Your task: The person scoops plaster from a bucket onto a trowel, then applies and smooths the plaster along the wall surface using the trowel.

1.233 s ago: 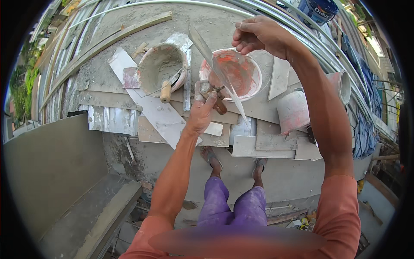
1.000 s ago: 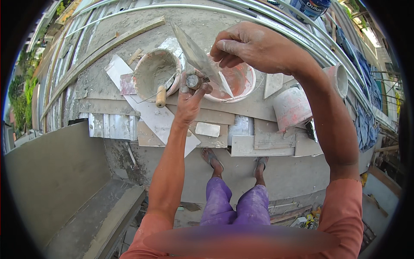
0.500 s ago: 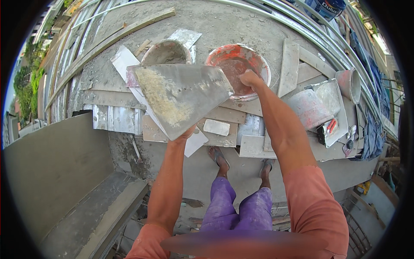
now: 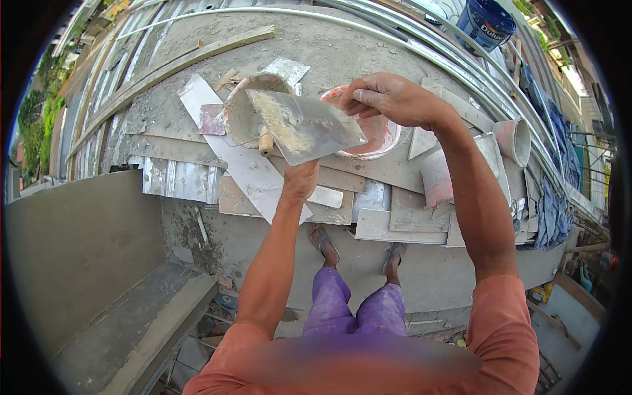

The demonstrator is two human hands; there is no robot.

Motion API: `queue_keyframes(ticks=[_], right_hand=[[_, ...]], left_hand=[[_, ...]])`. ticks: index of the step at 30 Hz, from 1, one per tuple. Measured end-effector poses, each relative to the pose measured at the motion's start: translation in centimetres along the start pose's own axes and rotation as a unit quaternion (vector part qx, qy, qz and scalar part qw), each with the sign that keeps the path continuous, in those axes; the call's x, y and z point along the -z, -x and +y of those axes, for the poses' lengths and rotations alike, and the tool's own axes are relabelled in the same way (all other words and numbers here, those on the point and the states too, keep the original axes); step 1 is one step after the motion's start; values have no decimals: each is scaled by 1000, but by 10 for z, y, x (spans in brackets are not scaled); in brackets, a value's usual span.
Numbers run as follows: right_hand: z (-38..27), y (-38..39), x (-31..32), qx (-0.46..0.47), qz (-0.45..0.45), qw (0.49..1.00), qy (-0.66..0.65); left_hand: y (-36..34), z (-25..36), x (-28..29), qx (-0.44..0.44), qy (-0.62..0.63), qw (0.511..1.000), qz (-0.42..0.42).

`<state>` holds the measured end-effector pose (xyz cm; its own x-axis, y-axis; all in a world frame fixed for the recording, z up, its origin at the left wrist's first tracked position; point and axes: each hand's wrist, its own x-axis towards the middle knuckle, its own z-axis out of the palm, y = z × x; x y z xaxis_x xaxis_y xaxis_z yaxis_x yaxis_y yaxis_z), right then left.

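Observation:
My left hand (image 4: pixel 301 179) grips the near edge of a flat grey plastering board (image 4: pixel 309 128), tilted and smeared with yellowish residue at its left. My right hand (image 4: pixel 388 99) is raised over the white-rimmed bucket (image 4: pixel 378 141) of reddish, wet-looking stuff, its fingers curled down; whether anything is pinched in them is hidden. Behind the board's left end stands a grey, plaster-caked bucket (image 4: pixel 240 112). A tool's wooden handle (image 4: pixel 265 141) shows in front of that bucket, with a pinkish flat piece (image 4: pixel 212 120) to its left.
Plank and board offcuts (image 4: pixel 395 168) cover the ledge before me, with a white block (image 4: pixel 326 197) among them. Stained pails (image 4: pixel 513 141) stand at the right. Long metal pipes (image 4: pixel 421 49) and a blue paint bucket (image 4: pixel 487 25) lie beyond. A low wall (image 4: pixel 85 230) rises at left.
My right hand has come up out of the reddish bucket. My left hand has shifted the board slightly right and tilted it, uncovering the wooden handle.

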<state>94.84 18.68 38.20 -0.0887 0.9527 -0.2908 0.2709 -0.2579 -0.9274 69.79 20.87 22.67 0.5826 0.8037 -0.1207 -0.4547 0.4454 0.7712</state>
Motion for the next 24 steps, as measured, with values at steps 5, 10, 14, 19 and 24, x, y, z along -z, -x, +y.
queue_keyframes(ticks=[5, 10, 14, 19, 24], right_hand=[[-15, 28, 25, 25, 64, 997, 45], [86, 17, -9, -98, 260, 960, 37], [94, 48, -27, -9, 368, 930, 5], [53, 95, -41, 78, 487, 807, 325], [-70, 174, -115, 191, 599, 724, 282]], left_hand=[[5, 26, -27, -45, 37, 998, -2], [16, 62, -48, -79, -22, 997, -5], [30, 96, -106, -101, -57, 993, -9], [46, 90, -145, 5, 145, 984, 101], [76, 123, -170, 6, 358, 929, 96]])
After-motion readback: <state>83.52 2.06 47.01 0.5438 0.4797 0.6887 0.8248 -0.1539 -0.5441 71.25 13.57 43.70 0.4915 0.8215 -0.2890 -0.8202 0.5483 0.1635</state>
